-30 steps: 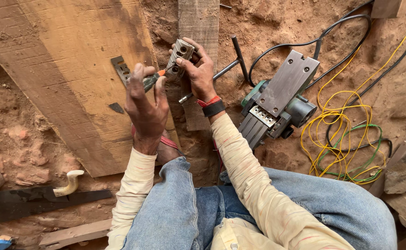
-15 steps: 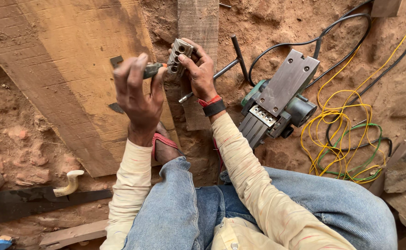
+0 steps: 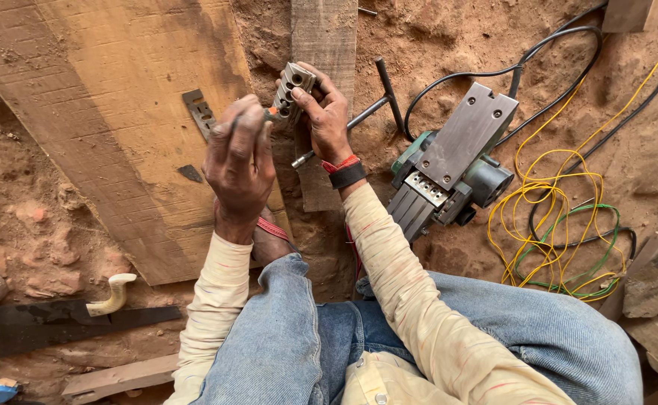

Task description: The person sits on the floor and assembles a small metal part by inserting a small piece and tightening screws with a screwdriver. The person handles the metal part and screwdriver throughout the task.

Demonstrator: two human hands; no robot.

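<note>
A grey metal block with round holes (image 3: 293, 91) sat at the top centre, pinched by the right hand (image 3: 327, 120) fingers, while the left hand (image 3: 240, 161) fingers closed around a screwdriver (image 3: 267, 114) touching it. A wooden plank (image 3: 111, 105) lay at nine o'clock; an upturned electric planer (image 3: 456, 161) rested at three o'clock beside yellow cable (image 3: 561, 225).

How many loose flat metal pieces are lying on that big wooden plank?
2: a long slotted metal strip near the left hand, and a small dark metal piece lower down. The hand may hide others.
</note>
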